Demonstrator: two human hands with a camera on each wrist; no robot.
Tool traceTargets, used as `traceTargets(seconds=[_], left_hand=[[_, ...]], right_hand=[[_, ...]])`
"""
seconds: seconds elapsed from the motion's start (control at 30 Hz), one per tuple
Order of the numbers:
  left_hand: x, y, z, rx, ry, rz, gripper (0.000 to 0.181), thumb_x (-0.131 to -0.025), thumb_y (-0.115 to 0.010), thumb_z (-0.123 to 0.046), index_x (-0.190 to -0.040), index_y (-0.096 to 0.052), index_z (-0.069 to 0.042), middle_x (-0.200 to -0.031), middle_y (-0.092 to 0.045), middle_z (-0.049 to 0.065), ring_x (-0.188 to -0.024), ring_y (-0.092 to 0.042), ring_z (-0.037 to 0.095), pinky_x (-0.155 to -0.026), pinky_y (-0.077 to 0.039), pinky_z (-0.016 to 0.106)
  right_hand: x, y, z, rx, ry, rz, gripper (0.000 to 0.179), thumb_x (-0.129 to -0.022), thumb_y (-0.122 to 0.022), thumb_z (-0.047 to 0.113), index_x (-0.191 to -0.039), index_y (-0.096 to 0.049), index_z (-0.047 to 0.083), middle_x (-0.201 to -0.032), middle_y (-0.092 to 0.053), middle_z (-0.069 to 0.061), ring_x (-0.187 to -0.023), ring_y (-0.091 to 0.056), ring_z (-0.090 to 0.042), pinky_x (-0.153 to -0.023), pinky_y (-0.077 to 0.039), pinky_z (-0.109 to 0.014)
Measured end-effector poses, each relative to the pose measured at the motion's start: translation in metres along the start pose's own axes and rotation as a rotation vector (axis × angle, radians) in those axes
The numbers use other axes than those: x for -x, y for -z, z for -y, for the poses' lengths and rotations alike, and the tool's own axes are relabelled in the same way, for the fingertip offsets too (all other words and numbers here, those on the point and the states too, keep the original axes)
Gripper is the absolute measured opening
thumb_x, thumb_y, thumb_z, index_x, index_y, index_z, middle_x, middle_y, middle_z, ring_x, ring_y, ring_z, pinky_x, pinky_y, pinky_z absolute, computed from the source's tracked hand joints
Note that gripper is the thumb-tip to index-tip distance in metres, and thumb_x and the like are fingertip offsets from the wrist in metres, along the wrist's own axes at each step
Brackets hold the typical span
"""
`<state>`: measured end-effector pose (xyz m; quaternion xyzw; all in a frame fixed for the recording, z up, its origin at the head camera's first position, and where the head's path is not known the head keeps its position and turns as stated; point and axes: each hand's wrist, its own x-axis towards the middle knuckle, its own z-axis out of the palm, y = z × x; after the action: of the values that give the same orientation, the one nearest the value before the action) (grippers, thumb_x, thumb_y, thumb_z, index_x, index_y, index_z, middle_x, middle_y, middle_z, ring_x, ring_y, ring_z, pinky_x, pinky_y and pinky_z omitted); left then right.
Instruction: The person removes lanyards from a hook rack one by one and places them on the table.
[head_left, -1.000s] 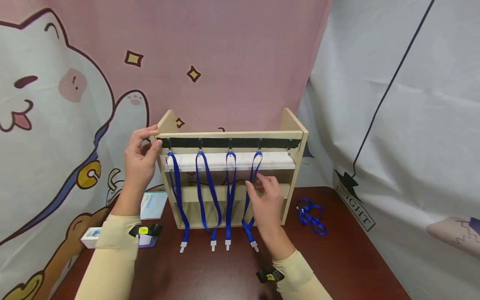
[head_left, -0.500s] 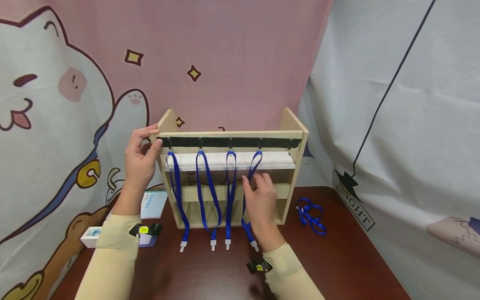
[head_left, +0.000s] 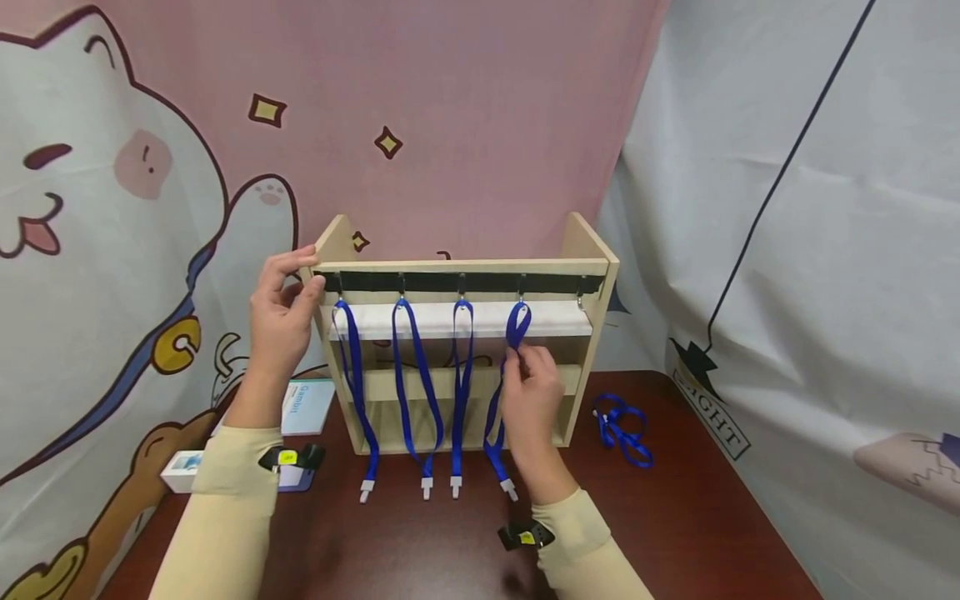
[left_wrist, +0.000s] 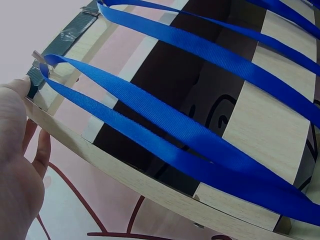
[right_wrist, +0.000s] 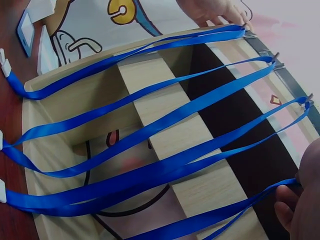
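A light wooden rack (head_left: 450, 268) carries a black strip (head_left: 431, 282) with several metal hooks along its front. Several blue lanyards hang from these hooks by their loops, white clips at the bottom. My left hand (head_left: 279, 321) grips the rack's upper left corner, thumb in front and fingers at the outer side. In the right wrist view my right hand (right_wrist: 305, 200) has its fingertips curled at a blue strap. That is the rightmost hanging lanyard (head_left: 517, 321), pinched just below its top loop. The hook (head_left: 580, 300) at the far right bears no lanyard.
One more blue lanyard (head_left: 622, 429) lies bunched on the dark red table (head_left: 420, 550), right of the rack. Left of the rack are a blue and white "Gambit" packet (head_left: 309, 408) and a small white box (head_left: 180, 473). Printed cloth hangs behind.
My right hand has shifted slightly left and now pinches the rightmost hanging lanyard, whose two straps are drawn together under a smaller loop. My left hand has stayed at the rack's corner.
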<state>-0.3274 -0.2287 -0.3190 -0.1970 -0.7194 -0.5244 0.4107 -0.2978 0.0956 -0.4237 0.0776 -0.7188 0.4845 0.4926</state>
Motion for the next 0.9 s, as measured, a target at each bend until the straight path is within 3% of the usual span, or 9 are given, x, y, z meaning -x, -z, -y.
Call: traceTargets(seconds=[0.17, 0.4, 0.53, 0.7, 0.9], left_hand=[[0.002, -0.003, -0.019, 0.016, -0.002, 0.000, 0.028, -0.111, -0.064, -0.002, -0.138, -0.066, 0.003, -0.152, -0.062, 0.012, -0.140, -0.056, 0.020, -0.106, -0.046, 0.029], [0.001, -0.005, -0.021, 0.021, -0.007, 0.004, 0.027, -0.110, -0.065, -0.001, -0.137, -0.066, 0.003, -0.152, -0.062, 0.012, -0.140, -0.057, 0.019, -0.106, -0.047, 0.029], [0.001, -0.006, -0.009, 0.021, -0.001, 0.003, 0.027, -0.110, -0.065, -0.002, -0.137, -0.067, 0.002, -0.152, -0.062, 0.011, -0.140, -0.057, 0.019, -0.106, -0.047, 0.030], [-0.001, -0.002, 0.014, 0.014, -0.003, -0.001, 0.029, -0.110, -0.067, -0.003, -0.138, -0.068, -0.001, -0.153, -0.062, 0.006, -0.140, -0.056, 0.018, -0.105, -0.046, 0.029], [-0.002, 0.001, 0.015, 0.031, -0.018, -0.004, 0.029, -0.108, -0.069, -0.003, -0.137, -0.069, -0.002, -0.152, -0.063, 0.005, -0.140, -0.057, 0.017, -0.104, -0.046, 0.030]], right_hand=[[-0.004, 0.010, 0.004, -0.070, -0.063, -0.012, 0.007, -0.103, -0.078, 0.005, -0.098, -0.079, 0.000, -0.088, -0.075, -0.007, -0.073, -0.066, -0.018, -0.066, -0.050, -0.017], [-0.014, 0.025, 0.012, -0.106, -0.038, -0.021, 0.007, -0.100, -0.076, -0.005, -0.102, -0.079, 0.002, -0.090, -0.079, -0.008, -0.074, -0.069, -0.019, -0.071, -0.052, -0.016], [-0.021, 0.039, 0.019, -0.124, -0.003, 0.044, 0.007, -0.102, -0.077, -0.001, -0.106, -0.081, 0.004, -0.092, -0.080, -0.006, -0.076, -0.069, -0.018, -0.073, -0.053, -0.017], [-0.033, 0.059, 0.023, -0.157, 0.107, 0.167, 0.008, -0.101, -0.077, -0.001, -0.107, -0.082, 0.003, -0.092, -0.080, -0.008, -0.079, -0.070, -0.019, -0.077, -0.056, -0.019], [-0.053, 0.080, 0.029, -0.125, 0.184, 0.254, 0.011, -0.099, -0.078, -0.004, -0.106, -0.082, 0.004, -0.098, -0.081, -0.007, -0.082, -0.072, -0.019, -0.080, -0.056, -0.018]])
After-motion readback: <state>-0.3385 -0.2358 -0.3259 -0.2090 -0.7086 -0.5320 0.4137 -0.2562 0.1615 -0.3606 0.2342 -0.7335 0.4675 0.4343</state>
